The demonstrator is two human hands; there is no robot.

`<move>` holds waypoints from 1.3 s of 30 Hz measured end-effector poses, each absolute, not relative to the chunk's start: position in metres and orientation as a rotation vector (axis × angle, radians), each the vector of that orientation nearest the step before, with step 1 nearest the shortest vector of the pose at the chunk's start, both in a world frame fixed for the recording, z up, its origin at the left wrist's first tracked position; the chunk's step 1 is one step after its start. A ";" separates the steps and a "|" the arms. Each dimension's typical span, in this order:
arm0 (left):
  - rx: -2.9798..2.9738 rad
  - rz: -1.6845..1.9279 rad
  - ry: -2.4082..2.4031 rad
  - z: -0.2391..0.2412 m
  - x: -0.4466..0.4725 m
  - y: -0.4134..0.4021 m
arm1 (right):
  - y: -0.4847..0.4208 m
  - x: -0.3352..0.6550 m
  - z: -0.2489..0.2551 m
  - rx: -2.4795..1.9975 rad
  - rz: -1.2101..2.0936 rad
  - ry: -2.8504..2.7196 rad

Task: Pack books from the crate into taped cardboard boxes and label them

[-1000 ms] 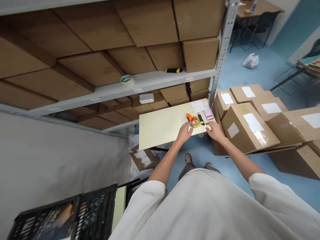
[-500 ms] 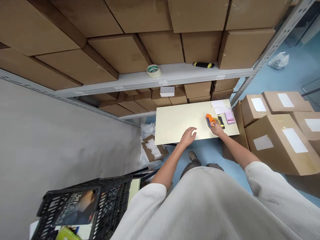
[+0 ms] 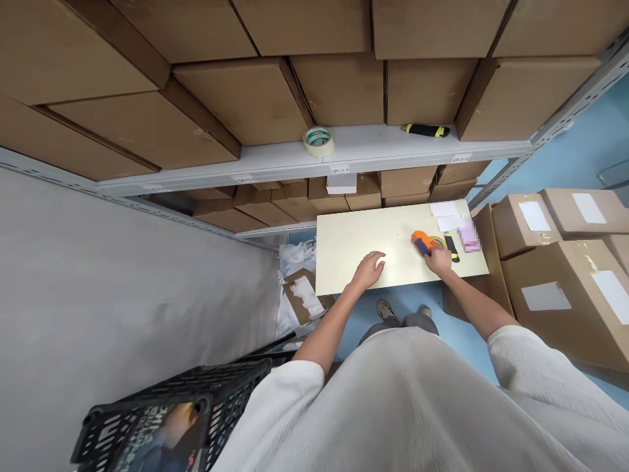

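Brown cartons (image 3: 337, 88) on grey shelf (image 3: 373, 149); black crate (image 3: 208, 402) lower left.

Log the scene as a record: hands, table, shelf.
Left hand: open, empty, at the near edge of the pale cream rectangular table
Right hand: gripping the orange plastic tape dispenser
Right of dispenser: slim black-and-yellow plastic cutter
Grey metal shelf: round cream tape roll; second black-and-yellow cutter
Right of table: brown cardboard boxes with white labels

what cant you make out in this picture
All in the head view:
Orange tape dispenser: partly hidden by the right hand.
Pink item: markings blurred into blocks.
Black crate: lower part cut off by the bottom edge.
Pale tape roll: print too small to read.
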State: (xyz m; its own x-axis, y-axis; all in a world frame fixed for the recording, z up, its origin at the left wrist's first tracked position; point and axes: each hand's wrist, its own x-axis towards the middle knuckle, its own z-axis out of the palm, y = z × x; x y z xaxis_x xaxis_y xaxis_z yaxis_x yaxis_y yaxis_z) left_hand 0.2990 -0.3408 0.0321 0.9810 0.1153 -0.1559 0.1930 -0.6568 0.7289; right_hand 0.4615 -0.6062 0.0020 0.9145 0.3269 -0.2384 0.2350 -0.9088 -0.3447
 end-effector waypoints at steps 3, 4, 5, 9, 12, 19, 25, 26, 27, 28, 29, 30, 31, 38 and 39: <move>2.281 -0.108 0.210 0.032 0.305 -0.340 | -0.600 0.460 0.039 -2.796 0.304 -0.626; 2.276 -0.099 0.208 0.033 0.307 -0.341 | -0.597 0.462 0.054 -2.772 0.241 -0.711; 2.270 -0.087 0.208 0.034 0.309 -0.341 | -0.593 0.466 0.070 -2.737 0.172 -0.786; 2.254 -0.034 0.218 0.037 0.318 -0.345 | -0.564 0.494 0.137 -2.599 -0.050 -1.007; 2.251 0.014 0.261 0.040 0.323 -0.345 | -0.528 0.529 0.181 -2.555 -0.171 -1.156; 2.236 0.129 0.410 0.045 0.319 -0.332 | -0.429 0.617 0.232 -2.565 -0.361 -1.494; 2.212 0.183 0.534 0.038 0.303 -0.326 | -0.366 0.657 0.231 -2.577 -0.304 -1.513; 2.206 0.191 0.550 0.037 0.300 -0.325 | -0.360 0.661 0.229 -2.592 -0.289 -1.508; 2.198 0.198 0.563 0.035 0.298 -0.325 | -0.355 0.664 0.227 -2.609 -0.277 -1.502; 2.192 0.200 0.575 0.034 0.295 -0.324 | -0.351 0.666 0.225 -2.624 -0.269 -1.496; 2.186 0.199 0.586 0.032 0.294 -0.323 | -0.348 0.668 0.223 -2.638 -0.262 -1.490; 2.183 0.194 0.596 0.031 0.292 -0.322 | -0.346 0.669 0.222 -2.648 -0.257 -1.484; 2.181 0.187 0.602 0.030 0.292 -0.321 | -0.345 0.670 0.221 -2.653 -0.254 -1.479; 2.196 0.140 0.516 0.027 0.310 -0.322 | -0.393 0.652 0.213 -2.533 -0.396 -1.356; 2.198 0.125 0.495 0.027 0.314 -0.323 | -0.410 0.648 0.206 -2.513 -0.409 -1.304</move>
